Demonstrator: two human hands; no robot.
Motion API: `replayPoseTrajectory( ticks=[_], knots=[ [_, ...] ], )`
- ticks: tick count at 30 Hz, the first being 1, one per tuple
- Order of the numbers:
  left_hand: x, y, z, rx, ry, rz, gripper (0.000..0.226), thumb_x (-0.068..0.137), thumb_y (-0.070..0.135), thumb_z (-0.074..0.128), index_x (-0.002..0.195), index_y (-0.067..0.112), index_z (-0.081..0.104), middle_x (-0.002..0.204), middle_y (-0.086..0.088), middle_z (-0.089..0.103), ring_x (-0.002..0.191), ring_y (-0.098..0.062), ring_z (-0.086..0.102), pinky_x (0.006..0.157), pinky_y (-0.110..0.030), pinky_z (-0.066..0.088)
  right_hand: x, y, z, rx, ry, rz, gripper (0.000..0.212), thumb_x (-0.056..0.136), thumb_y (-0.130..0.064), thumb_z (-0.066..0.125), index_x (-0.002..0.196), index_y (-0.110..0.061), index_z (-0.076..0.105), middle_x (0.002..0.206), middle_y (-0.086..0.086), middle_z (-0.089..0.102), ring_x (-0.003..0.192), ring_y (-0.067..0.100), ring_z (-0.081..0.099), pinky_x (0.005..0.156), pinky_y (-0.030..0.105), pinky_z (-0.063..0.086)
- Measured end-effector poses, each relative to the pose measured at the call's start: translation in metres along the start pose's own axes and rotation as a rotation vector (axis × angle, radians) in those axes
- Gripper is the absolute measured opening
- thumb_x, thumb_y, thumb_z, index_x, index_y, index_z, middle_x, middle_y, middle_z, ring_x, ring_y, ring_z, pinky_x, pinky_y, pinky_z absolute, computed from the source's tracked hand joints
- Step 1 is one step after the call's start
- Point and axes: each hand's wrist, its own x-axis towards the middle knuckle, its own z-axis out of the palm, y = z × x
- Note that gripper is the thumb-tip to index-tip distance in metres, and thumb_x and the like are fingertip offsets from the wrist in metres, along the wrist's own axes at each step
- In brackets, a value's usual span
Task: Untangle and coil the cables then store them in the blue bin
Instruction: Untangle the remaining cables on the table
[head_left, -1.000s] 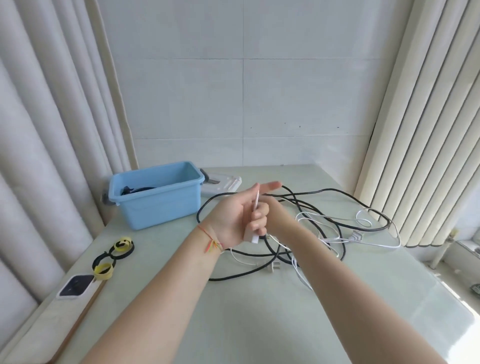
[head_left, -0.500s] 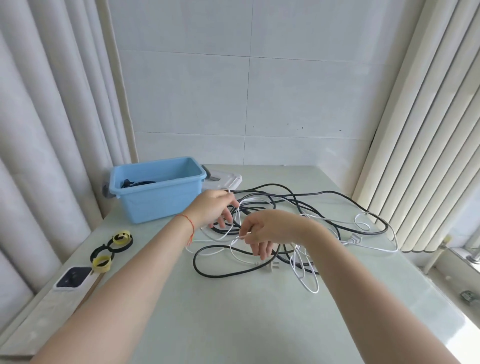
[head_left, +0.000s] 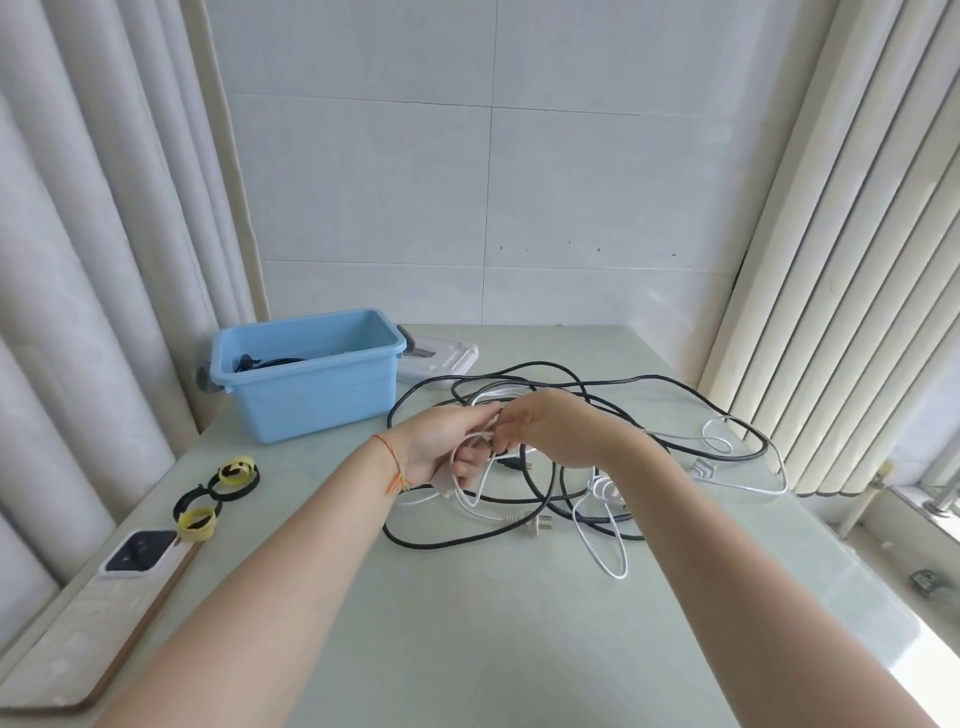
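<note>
Both hands meet over the middle of the pale green table (head_left: 467, 649). The left hand (head_left: 441, 449) has its fingers curled round loops of the thin white cable (head_left: 605, 545). The right hand (head_left: 545, 428) is touching the left one, and its fingers pinch the same white cable.

Under the hands lies a messy pile. The black cable (head_left: 675, 387) makes big loops that spread from the middle toward the right edge of the table, close to the blinds (head_left: 831, 260). The white cable is mixed in with it. One white loop hangs toward the near side, and another loop lies far right by the table edge. A white plug (head_left: 532, 527) lies flat on the table just near the hands.

The blue bin (head_left: 306, 384) sits at the far left, close to the curtain (head_left: 78, 260). Something dark already lies inside it. A white lid (head_left: 441, 358) lies just right of the bin.

On the left side lie black and yellow straps (head_left: 223, 493), and a phone (head_left: 137, 553) sits at the left edge.

The near half of the table is bare, with open room between the two arms.
</note>
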Motion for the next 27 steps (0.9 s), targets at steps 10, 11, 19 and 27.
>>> replayPoseTrajectory(
  ticks=[10, 11, 19, 27],
  knots=[
    [-0.012, 0.003, -0.002, -0.419, -0.181, 0.107, 0.039, 0.103, 0.04, 0.034, 0.072, 0.018, 0.042, 0.04, 0.009, 0.024, 0.029, -0.004, 0.025, 0.043, -0.022, 0.043, 0.007, 0.006, 0.009, 0.197, 0.365, 0.013, 0.034, 0.089, -0.045, 0.067, 0.074, -0.019, 0.05, 0.04, -0.014, 0.047, 0.041, 0.008, 0.036, 0.044, 0.022, 0.031],
    [-0.013, 0.002, -0.003, -0.483, -0.226, 0.123, 0.035, 0.103, 0.036, 0.035, 0.075, 0.017, 0.045, 0.042, 0.009, 0.026, 0.031, -0.003, 0.027, 0.043, -0.021, 0.044, 0.007, 0.007, 0.009, 0.21, 0.363, 0.015, 0.034, 0.09, -0.045, 0.066, 0.074, -0.019, 0.05, 0.039, -0.016, 0.047, 0.041, 0.009, 0.036, 0.043, 0.023, 0.03],
    [-0.016, 0.0, 0.007, -0.605, -0.21, 0.198, 0.024, 0.094, 0.028, 0.046, 0.077, 0.015, 0.056, 0.055, 0.006, 0.038, 0.043, -0.007, 0.039, 0.045, -0.021, 0.045, 0.004, 0.016, 0.004, 0.445, 0.358, -0.015, 0.019, 0.099, -0.024, 0.056, 0.092, -0.025, 0.074, 0.05, -0.011, 0.038, 0.049, 0.013, 0.033, 0.046, 0.022, 0.026],
    [-0.008, 0.001, 0.004, -0.938, -0.336, 0.32, 0.026, 0.102, 0.03, 0.038, 0.093, 0.014, 0.056, 0.045, 0.009, 0.022, 0.036, -0.005, 0.024, 0.043, -0.02, 0.045, 0.005, 0.021, 0.014, 0.402, 0.206, 0.088, 0.038, 0.1, -0.04, 0.051, 0.081, -0.013, 0.069, 0.048, -0.003, 0.042, 0.043, 0.016, 0.041, 0.051, 0.025, 0.039]
  ],
)
